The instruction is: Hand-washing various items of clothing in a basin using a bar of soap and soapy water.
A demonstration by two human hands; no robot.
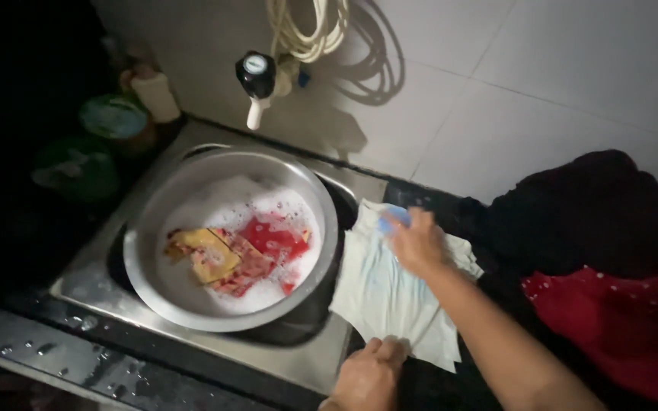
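Right of the basin (146,251), a pale cloth (378,301) lies flat on the counter; the right hand (416,242) grasps a blue brush (391,219) on it, the left hand (368,373) presses its near edge, fingers unclenched.

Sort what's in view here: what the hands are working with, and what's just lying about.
In use:
right hand, rubbing a blue object on the cloth
pale white cloth spread on the counter
left hand, pinning the cloth's near edge

Lying about:
steel basin of suds with red and yellow fabric
tap
coiled hose
jars
dark garment
red dotted garment
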